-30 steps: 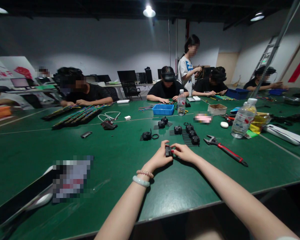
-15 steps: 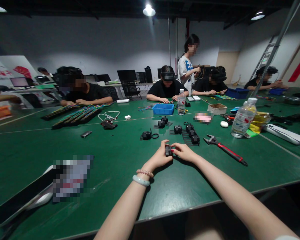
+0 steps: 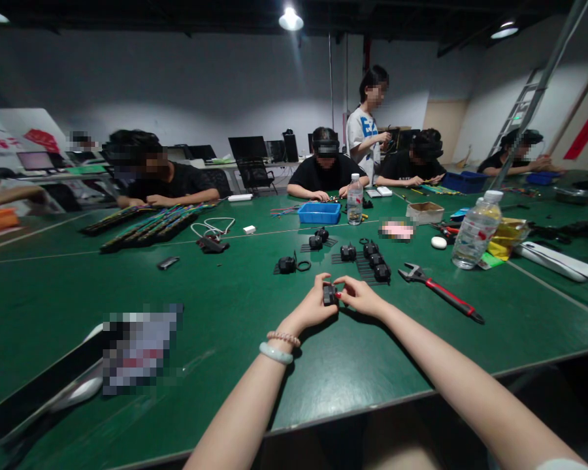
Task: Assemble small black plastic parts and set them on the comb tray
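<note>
Between my hands, just above the green table [image 3: 215, 365], is a small black block-shaped part [image 3: 329, 295]; its exact kind is not clear. My left hand [image 3: 314, 303], with a bead bracelet and a pale bangle at the wrist, is closed around its left side. From the right, my right hand [image 3: 360, 296] pinches its edge, the red-nailed thumb against it and the index finger bent over the top. Beyond my fingers lie several similar black parts with thin prongs, among them one with a ring [image 3: 287, 264] and a row of joined ones [image 3: 376, 260].
An adjustable wrench [image 3: 443, 294] with red-black handle lies to the right, near a large water bottle [image 3: 476, 232]. Farther back are a blue tray [image 3: 319, 213] and a smaller bottle [image 3: 355, 201]. At left lie a phone-like black slab [image 3: 44, 378] and bundled wires [image 3: 157, 225]. Several people sit opposite.
My hands stay almost in place around the black part. The right index finger appears slightly more bent. The whole view has shifted very slightly.
</note>
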A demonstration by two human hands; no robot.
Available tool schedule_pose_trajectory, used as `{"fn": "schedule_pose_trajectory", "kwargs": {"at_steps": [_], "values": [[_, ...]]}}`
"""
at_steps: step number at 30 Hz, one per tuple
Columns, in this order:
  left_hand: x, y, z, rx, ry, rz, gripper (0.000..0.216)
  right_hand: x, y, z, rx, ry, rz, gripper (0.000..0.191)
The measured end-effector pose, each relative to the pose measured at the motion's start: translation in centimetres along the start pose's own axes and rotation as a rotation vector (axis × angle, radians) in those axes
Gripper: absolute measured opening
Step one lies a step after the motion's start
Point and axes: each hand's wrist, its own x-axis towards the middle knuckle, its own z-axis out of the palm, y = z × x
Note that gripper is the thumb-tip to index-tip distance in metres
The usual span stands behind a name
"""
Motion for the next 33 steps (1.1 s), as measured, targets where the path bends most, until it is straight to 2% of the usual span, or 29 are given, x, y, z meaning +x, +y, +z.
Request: {"fn": "schedule_pose_trajectory", "kwargs": {"at_steps": [11,33], "values": [[0.01,-0.29,0.09,-0.041,-0.021,0.038,0.068,-0.16,-0.25,-0.03,0.022,-0.026,-0.045,0.038],[0.04,-0.45,0.12,-0.055,-0.015,0.025,0.068,-0.15,0.00,0.09,-0.027,-0.014,-0.031,0.033]]}}
